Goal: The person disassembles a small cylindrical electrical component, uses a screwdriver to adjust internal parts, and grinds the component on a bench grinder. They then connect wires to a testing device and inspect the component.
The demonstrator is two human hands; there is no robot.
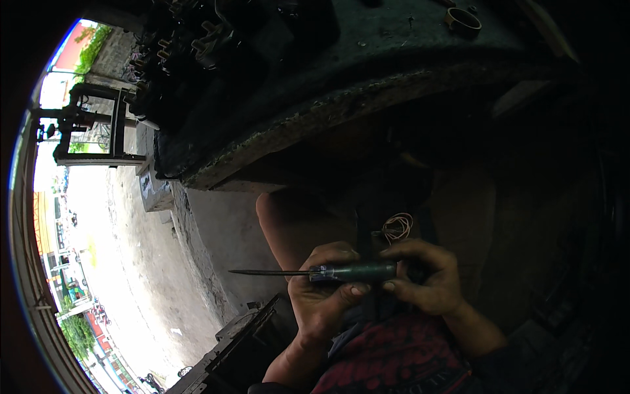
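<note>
A screwdriver [357, 272] with a dark green handle lies level in front of my body, its thin metal shaft pointing left. My left hand [323, 289] is closed round the front part of the handle, the thumb along its near side. At the butt end, my right hand [430, 279] has the handle between thumb and fingers. Just beyond the right fingertips shows a small loose coil of copper-coloured wire [398, 227]; whether those fingers touch it, I cannot tell. Deep shade hides the inner sides of both hands.
A dark workbench [315, 105] with a rough, chipped edge stands ahead, metal parts [207, 43] crowding its left side and a ring [463, 22] at far right. My bare knee [282, 223] is below it. A dark box-like object [243, 341] sits at lower left, beside bright concrete ground.
</note>
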